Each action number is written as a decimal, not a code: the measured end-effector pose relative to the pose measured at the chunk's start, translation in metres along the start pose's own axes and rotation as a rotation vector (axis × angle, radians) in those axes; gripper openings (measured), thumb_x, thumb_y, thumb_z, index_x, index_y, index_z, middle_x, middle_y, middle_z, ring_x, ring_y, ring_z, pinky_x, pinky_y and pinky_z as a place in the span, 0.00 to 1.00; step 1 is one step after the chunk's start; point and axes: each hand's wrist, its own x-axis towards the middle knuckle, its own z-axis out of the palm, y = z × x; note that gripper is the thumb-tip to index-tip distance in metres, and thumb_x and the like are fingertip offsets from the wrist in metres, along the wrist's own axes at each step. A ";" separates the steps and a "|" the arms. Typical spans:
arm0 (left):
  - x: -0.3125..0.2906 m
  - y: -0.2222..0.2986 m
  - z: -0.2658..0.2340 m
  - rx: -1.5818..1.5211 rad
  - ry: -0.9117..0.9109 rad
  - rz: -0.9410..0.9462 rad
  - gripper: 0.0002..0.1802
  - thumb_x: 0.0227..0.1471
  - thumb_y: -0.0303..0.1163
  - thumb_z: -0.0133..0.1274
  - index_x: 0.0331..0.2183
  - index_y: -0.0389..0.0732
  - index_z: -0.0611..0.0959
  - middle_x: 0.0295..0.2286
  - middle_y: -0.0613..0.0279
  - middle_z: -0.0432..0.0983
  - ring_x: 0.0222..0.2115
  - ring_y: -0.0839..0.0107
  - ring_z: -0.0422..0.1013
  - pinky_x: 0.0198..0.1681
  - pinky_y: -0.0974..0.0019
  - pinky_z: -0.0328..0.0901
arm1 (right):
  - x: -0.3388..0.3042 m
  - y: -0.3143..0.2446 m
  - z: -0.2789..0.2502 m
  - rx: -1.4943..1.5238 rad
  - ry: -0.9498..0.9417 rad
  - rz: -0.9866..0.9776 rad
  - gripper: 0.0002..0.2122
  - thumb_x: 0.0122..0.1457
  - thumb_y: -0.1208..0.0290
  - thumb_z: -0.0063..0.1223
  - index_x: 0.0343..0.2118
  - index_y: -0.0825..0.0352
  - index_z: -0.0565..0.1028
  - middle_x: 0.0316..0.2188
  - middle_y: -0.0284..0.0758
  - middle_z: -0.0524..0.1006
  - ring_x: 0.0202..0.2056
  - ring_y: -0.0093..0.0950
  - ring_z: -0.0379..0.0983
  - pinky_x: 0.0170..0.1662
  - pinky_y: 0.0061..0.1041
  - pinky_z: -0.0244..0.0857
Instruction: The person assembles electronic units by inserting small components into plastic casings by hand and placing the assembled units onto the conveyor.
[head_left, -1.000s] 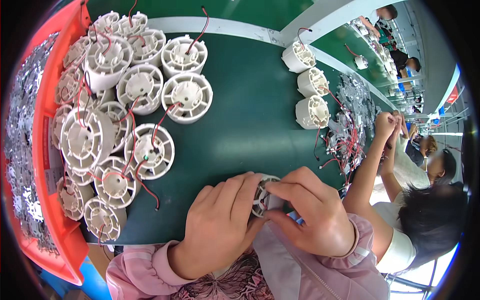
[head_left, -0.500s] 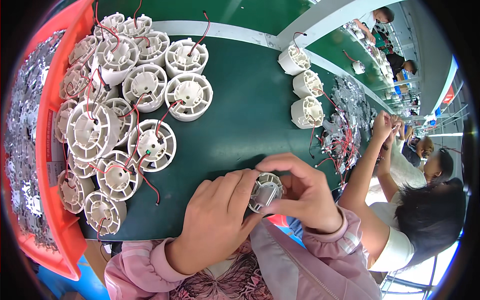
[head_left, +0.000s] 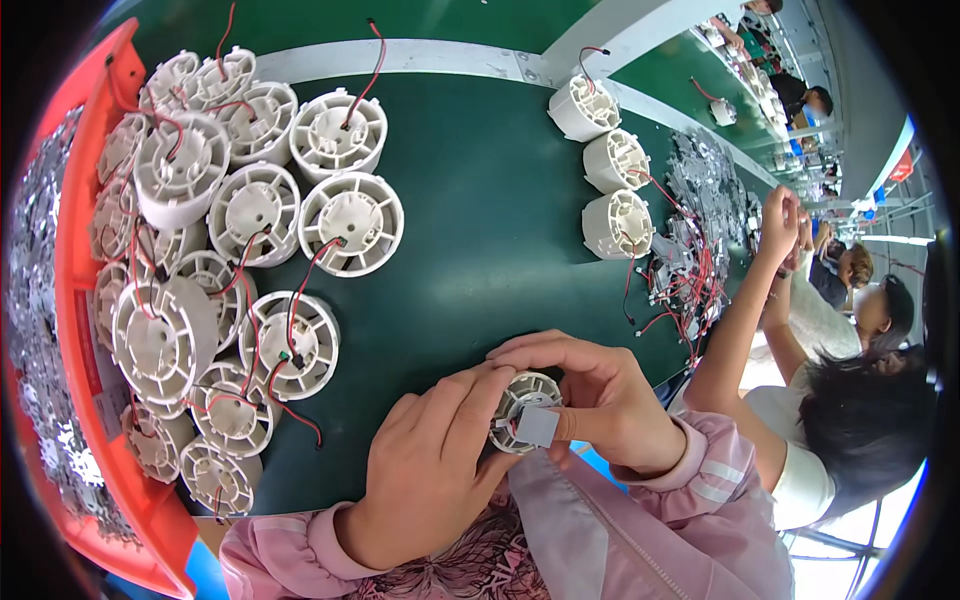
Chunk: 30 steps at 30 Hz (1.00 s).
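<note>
Near the table's front edge, my left hand (head_left: 428, 450) is closed around a round white plastic housing (head_left: 522, 388). The housing's ribbed open face is turned up toward me. Between my right thumb and fingers is a small flat grey square piece (head_left: 538, 427), which overlaps the near right part of the housing's face. My right hand (head_left: 612, 402) has its index finger arched over the housing's far rim. Whether the square touches the ribs cannot be made out, and the housing's underside is hidden by my fingers.
Many white housings with red and black wires (head_left: 350, 225) crowd the table's left, beside a red bin (head_left: 150, 500) of grey metal pieces. Three more housings (head_left: 617, 224) line the right, next to a heap of wired parts (head_left: 690, 280). A co-worker's arm (head_left: 725, 350) is at right.
The grey piece, earlier tilted over the housing's middle, now lies nearer its front right edge with its flat face showing. Both hands sit slightly lower in view, and the view itself has shifted.
</note>
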 end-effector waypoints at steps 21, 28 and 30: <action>-0.012 0.030 -0.060 -0.253 -0.156 -0.165 0.06 0.46 0.20 0.58 0.26 0.31 0.76 0.25 0.54 0.72 0.21 0.68 0.70 0.21 0.69 0.62 | -0.022 -0.006 0.007 -0.712 -0.217 -0.591 0.30 0.38 0.77 0.69 0.48 0.73 0.69 0.40 0.40 0.74 0.38 0.26 0.74 0.43 0.22 0.67; -0.003 0.033 -0.043 -1.137 -0.226 -0.180 0.19 0.55 0.37 0.50 0.16 0.40 0.72 0.20 0.60 0.67 0.19 0.70 0.62 0.27 0.65 0.65 | -0.060 -0.009 -0.003 -0.594 -0.339 -0.608 0.29 0.36 0.74 0.72 0.44 0.74 0.71 0.37 0.39 0.75 0.34 0.26 0.75 0.37 0.20 0.67; -0.006 0.044 -0.018 -1.376 0.202 -0.056 0.22 0.58 0.41 0.46 0.15 0.41 0.70 0.17 0.62 0.63 0.20 0.69 0.61 0.31 0.61 0.68 | -0.044 -0.001 -0.001 -0.541 -0.424 -0.632 0.30 0.35 0.73 0.72 0.44 0.75 0.71 0.37 0.39 0.75 0.34 0.25 0.75 0.36 0.20 0.68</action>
